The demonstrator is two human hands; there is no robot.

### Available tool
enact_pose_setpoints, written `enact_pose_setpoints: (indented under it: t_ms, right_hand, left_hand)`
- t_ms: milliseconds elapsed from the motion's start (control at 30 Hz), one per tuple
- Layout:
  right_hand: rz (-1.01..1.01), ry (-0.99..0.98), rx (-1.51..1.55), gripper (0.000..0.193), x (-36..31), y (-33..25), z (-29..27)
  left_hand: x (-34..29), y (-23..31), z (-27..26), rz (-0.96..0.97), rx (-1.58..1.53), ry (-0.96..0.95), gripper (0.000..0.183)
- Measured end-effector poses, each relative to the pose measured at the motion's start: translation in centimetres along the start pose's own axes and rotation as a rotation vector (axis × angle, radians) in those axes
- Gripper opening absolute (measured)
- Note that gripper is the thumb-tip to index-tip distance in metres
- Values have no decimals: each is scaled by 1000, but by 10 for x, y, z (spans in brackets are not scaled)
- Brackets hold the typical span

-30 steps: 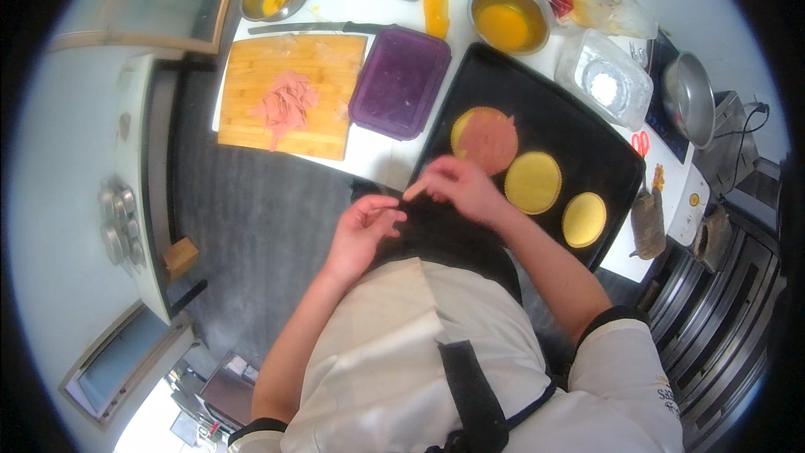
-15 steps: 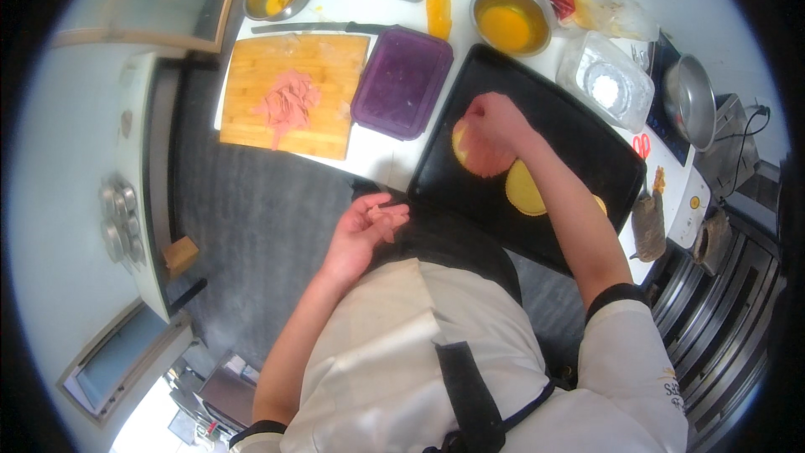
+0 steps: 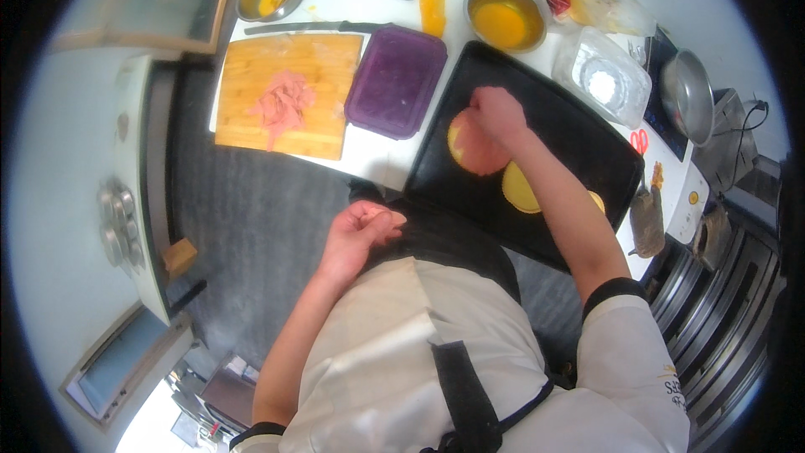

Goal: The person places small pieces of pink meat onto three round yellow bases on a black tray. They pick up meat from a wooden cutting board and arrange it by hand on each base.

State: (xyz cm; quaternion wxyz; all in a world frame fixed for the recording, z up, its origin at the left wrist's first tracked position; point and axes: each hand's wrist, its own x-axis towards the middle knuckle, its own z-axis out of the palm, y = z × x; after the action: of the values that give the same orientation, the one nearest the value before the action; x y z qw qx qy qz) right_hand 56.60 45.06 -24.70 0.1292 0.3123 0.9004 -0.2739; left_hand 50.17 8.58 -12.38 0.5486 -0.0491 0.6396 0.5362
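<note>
Near my waist, my left hand (image 3: 363, 235) is closed with the fingers curled in, pinching pale pink sliced ham that shows past the fingertips. My right hand (image 3: 501, 117) reaches over the black baking tray (image 3: 444, 134), its fingers pressed together at the upper edge of a yellow dough round (image 3: 458, 151). Pink ham (image 3: 486, 158) covers most of that round; whatever the right fingertips pinch is hidden. A second yellow round (image 3: 520, 190), bare on top where it shows, lies partly under my right forearm. Another round (image 3: 597, 201) peeks out beyond the forearm.
Left on the white table, a wooden cutting board (image 3: 323, 130) bears a pile of ham slices (image 3: 285, 105). Beside it are a purple lid (image 3: 396, 84) and a long knife (image 3: 310, 28). Metal bowls of yellow liquid (image 3: 506, 21), a clear container (image 3: 608, 84) and red scissors (image 3: 639, 142) surround the tray.
My left fingers have curled further over the ham, so less of it shows. My right hand stays at the same round, its fingers slightly shifted. The whole view has drifted a little.
</note>
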Motion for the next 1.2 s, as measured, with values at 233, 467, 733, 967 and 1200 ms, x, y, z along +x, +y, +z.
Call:
enact_pose_setpoints:
  t_ms: [233,467,733,967,1200]
  right_hand:
    - [197,194,146,27,-41,-25,-3]
    - [-208,-677,1321,30,-148,-107,50]
    - [-49,-493,1388,21,-157,-107,53]
    - [-130,-89,957,23,-105,-52,33]
    - [-52,-290,451,29,-48,4,7]
  left_hand:
    - [0,-2,-2,21,-27,26,15]
    - [6,-3,-3,48,-24,51,16]
    - [9,-1,0,31,-20,44,22]
    - [7,-4,-4,-29,12,8,27]
    - [4,-12,-6,-38,-48,31,38]
